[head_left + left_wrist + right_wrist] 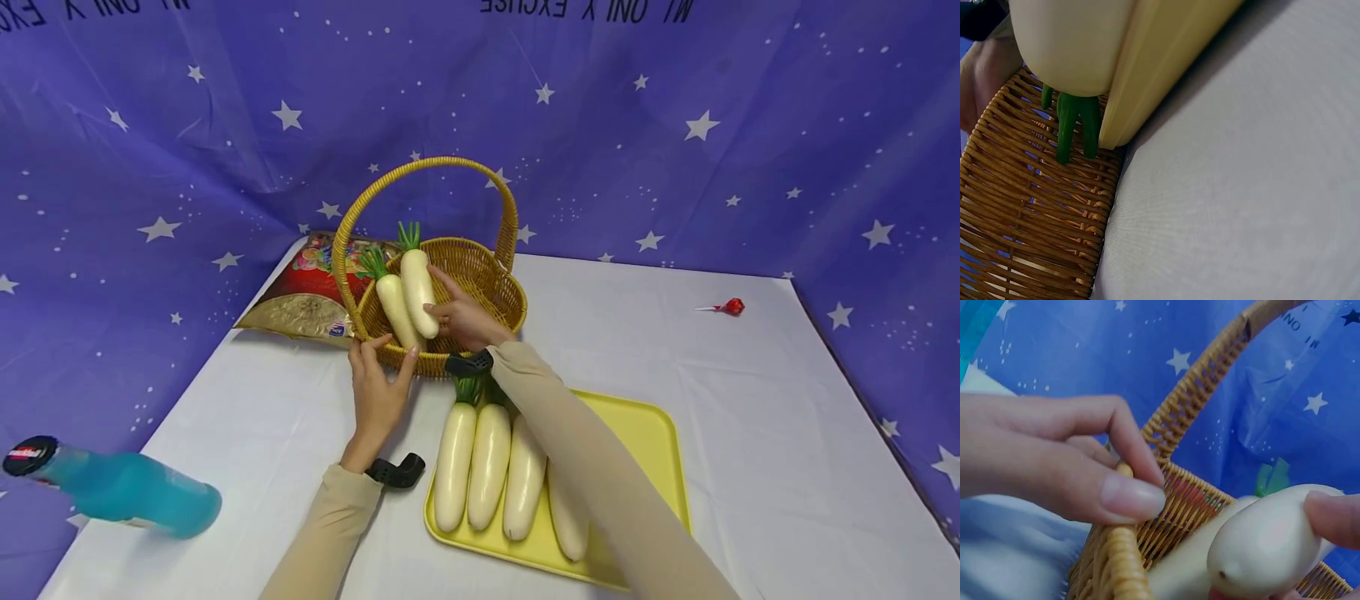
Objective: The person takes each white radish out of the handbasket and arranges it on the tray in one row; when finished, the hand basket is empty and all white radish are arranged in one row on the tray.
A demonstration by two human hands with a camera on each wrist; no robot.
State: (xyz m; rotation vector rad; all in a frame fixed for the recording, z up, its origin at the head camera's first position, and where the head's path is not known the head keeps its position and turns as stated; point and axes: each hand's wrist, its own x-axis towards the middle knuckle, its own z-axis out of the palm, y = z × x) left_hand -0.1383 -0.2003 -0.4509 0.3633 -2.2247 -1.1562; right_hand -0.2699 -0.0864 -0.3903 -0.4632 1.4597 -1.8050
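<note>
A wicker basket [480, 275] with a tall arched handle stands on the table. One white radish [395, 304] with green leaf stubs leans inside it at the left. Beside that one, my right hand [468, 319] grips a second white radish [417, 292], its leafy end up and its blunt tip down over the basket. In the right wrist view my thumb [1335, 519] lies across this radish. My left hand [378, 396] pinches the basket's near left rim between thumb and fingers, plain in the right wrist view [1054, 456].
Several more white radishes [453, 467] lie side by side on a yellow tray [645, 433], partly under my right forearm. A red and gold packet [300, 300] lies behind the basket's left side. A blue bottle [135, 492] is at front left, a red lollipop [733, 307] at far right.
</note>
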